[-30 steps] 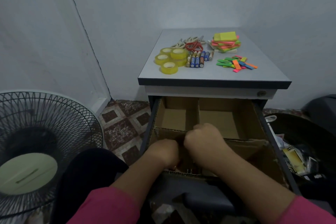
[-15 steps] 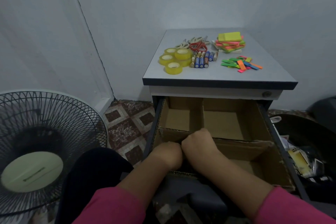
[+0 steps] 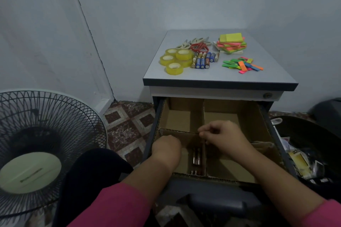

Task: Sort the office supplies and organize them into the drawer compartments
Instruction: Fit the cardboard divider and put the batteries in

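Note:
The open drawer (image 3: pixel 265 127) holds cardboard dividers forming four compartments. Batteries (image 3: pixel 196 156) lie in the near left compartment. My left hand (image 3: pixel 166 146) hangs curled in that compartment; what it holds is hidden. My right hand (image 3: pixel 221 134) hovers over the middle divider, fingers loosely bent, nothing visible in them. On the cabinet top (image 3: pixel 217 77) lie yellow tape rolls (image 3: pixel 175 60), more batteries (image 3: pixel 203 60), scissors (image 3: pixel 198 45), a stack of sticky notes (image 3: pixel 231 44) and coloured index flags (image 3: pixel 241 64).
A floor fan (image 3: pixel 42 145) stands at the left on the tiled floor. A dark bin (image 3: pixel 313 153) with clutter sits to the right of the drawer. The cabinet stands in a corner against grey walls.
Both hands were pressed together over the near left compartment. Now they have parted: the right hand rose toward the middle divider, and batteries show in the compartment.

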`<state>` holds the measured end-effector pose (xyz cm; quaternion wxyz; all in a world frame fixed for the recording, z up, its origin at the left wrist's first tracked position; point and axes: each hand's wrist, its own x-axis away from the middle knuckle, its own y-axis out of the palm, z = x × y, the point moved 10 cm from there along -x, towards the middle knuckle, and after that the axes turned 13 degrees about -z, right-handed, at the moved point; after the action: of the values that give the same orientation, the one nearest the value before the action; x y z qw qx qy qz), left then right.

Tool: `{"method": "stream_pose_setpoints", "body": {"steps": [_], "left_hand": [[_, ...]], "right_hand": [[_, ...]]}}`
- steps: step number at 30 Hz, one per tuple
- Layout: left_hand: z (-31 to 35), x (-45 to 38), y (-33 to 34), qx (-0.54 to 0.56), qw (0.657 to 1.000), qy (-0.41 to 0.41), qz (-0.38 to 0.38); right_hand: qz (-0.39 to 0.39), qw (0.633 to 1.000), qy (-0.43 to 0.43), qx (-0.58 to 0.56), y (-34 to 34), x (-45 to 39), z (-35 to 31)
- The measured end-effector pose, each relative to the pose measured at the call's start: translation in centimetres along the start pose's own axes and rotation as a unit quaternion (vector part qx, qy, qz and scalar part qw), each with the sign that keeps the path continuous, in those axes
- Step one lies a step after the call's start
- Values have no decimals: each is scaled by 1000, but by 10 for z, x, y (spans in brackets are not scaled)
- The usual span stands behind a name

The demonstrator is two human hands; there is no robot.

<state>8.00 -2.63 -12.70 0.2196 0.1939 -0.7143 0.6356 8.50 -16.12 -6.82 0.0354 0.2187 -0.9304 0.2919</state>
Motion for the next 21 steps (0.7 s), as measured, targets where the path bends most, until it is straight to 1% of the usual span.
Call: {"method": "stream_pose_setpoints", "body": {"steps": [1, 3, 8, 10, 14, 19, 21], "left_hand": [[0, 0, 0, 3, 1000, 2, -2], [1, 1, 0, 7, 1000, 10, 4], [7, 10, -2, 8, 998, 35, 41], [9, 11, 2, 13, 998, 43, 32], [8, 8, 5, 19, 999, 34, 16], [12, 9, 10, -5, 999, 37, -8], [13, 11, 9, -15, 999, 39, -7]], "right_hand": [[7, 999, -4, -33, -3, 2, 4], [14, 998, -11, -60, -3, 3, 9], [-4, 999, -7, -36, 9, 2, 9], [-6, 999, -9, -37, 9, 3, 8], [-5, 999, -12, -42, 6, 4, 6], [-2, 999, -18, -43, 6, 4, 5], [-2, 999, -17, -40, 6, 4, 5]]}}
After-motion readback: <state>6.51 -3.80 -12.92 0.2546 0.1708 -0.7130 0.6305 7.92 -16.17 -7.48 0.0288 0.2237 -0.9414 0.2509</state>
